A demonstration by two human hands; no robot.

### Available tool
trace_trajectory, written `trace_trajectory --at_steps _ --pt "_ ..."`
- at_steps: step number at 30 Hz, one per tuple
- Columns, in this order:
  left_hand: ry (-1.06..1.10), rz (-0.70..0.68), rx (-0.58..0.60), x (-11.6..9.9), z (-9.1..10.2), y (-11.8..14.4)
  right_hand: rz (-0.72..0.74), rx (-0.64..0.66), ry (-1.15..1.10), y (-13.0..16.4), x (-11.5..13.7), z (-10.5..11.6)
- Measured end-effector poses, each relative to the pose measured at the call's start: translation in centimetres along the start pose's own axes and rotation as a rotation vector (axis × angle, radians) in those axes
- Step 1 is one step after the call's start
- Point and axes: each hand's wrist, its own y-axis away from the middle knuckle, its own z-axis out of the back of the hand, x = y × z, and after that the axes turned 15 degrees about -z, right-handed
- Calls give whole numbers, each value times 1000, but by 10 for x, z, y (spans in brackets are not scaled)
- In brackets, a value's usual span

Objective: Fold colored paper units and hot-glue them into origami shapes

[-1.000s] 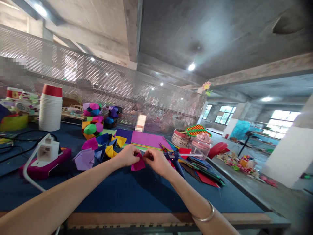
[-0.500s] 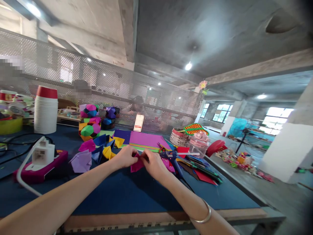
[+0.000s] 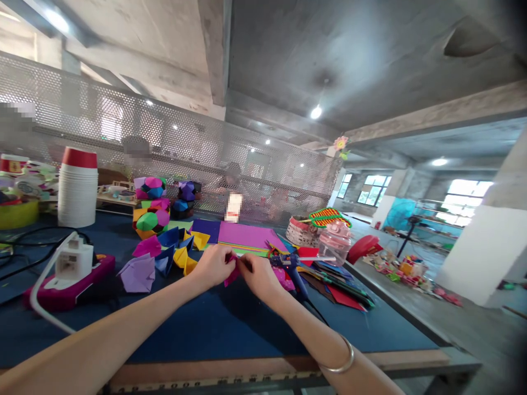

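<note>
My left hand [image 3: 214,265] and my right hand [image 3: 258,274] meet over the blue table [image 3: 197,323], both pinching a small folded piece of magenta paper [image 3: 231,274] between the fingertips. Most of the paper is hidden by my fingers. A silver bangle [image 3: 340,362] sits on my right wrist. Just behind my hands lie folded paper units [image 3: 173,252] in blue, yellow, pink and purple, and a stack of coloured paper sheets [image 3: 247,236].
A blue glue gun [image 3: 293,265] and loose red and dark sheets [image 3: 337,291] lie right of my hands. At the left stand a white power strip on a magenta box [image 3: 69,269], stacked paper cups [image 3: 77,189] and paper balls [image 3: 150,208]. A perforated metal screen [image 3: 164,142] backs the table.
The magenta paper has been folded smaller and drawn further in between my fingertips. Both hands have stayed close together at the same spot.
</note>
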Motion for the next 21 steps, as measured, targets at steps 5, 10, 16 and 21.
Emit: trace_trajectory --at_steps 5,10,16,21 --pt "-3 -6 1 -2 -1 3 53 -56 99 5 2 0" --pt "21 -1 1 -5 -4 6 88 -87 172 10 4 0" --pt "-32 6 -51 -7 -4 5 132 -106 179 11 4 -1" --pt "-61 -5 -32 0 -3 2 99 -34 99 6 1 -6"
